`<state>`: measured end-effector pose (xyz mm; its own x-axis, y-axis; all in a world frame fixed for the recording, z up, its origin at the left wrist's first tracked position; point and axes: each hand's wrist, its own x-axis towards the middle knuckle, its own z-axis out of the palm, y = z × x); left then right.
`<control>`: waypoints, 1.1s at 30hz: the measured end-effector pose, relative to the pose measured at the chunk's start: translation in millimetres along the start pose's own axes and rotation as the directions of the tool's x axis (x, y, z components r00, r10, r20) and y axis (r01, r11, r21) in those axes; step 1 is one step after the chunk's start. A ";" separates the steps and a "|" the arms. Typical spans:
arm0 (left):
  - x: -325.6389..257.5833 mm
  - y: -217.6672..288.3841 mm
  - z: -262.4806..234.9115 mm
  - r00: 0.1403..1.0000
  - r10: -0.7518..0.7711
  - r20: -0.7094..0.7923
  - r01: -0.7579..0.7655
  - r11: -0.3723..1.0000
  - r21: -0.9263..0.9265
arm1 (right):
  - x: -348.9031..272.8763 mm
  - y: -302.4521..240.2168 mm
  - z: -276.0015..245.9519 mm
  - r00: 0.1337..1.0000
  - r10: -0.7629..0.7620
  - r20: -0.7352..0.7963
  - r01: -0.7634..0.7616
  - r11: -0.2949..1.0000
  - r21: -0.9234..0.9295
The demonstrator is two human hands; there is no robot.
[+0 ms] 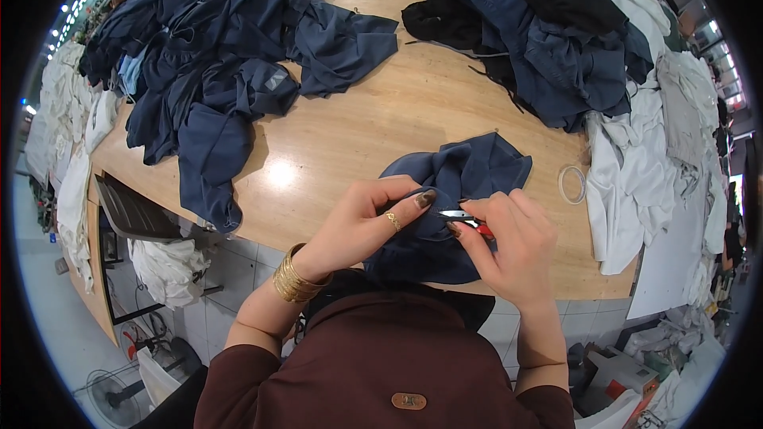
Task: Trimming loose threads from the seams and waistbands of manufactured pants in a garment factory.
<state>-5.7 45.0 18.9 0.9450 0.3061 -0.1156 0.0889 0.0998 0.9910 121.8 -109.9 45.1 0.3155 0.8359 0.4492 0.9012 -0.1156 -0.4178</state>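
A navy garment lies bunched at the front edge of the wooden table, part of it hanging toward my lap. My left hand pinches a fold of its cloth between thumb and fingers. In my right hand is a pair of small thread snips with red on the handle and short metal blades. The blades point left, at the cloth beside my left thumb. Whether they touch the fabric I cannot tell.
Navy garments pile up at the far left, more navy and black clothes at the far right. A roll of tape lies near white cloth on the right. Below left stand a dark chair and a fan.
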 end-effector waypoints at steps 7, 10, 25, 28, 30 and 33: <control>0.3 2.8 -0.3 1.000 -0.015 0.001 0.015 0.999 0.029 | -0.1 1.8 0.8 0.998 -0.067 0.009 0.067 0.996 -0.063; -0.1 4.4 -0.7 0.998 -0.059 0.005 0.059 0.997 0.040 | -0.1 2.3 1.0 0.997 -0.073 0.009 0.074 0.995 -0.065; -2.6 0.5 -4.1 0.998 0.062 0.031 -0.064 0.996 0.060 | -5.5 -1.9 1.7 0.991 0.133 -0.009 -0.131 0.984 0.122; -3.0 0.9 -3.1 0.992 0.124 0.029 -0.126 0.989 0.082 | -4.3 -3.1 0.3 0.991 0.130 0.014 -0.131 0.984 0.122; -4.3 3.9 -2.7 0.995 0.092 0.036 -0.095 0.989 0.115 | -3.6 -3.8 0.2 0.993 0.120 0.014 -0.121 0.986 0.118; -4.4 2.7 -3.6 0.993 0.106 0.047 -0.111 0.986 0.128 | -3.1 -3.7 -0.1 0.995 0.102 0.014 -0.103 0.989 0.105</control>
<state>-10.7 47.4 21.8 0.9627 0.2704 -0.0066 0.0229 -0.0570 0.9981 117.5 -112.1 45.3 0.4020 0.8270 0.3931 0.8276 -0.1445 -0.5423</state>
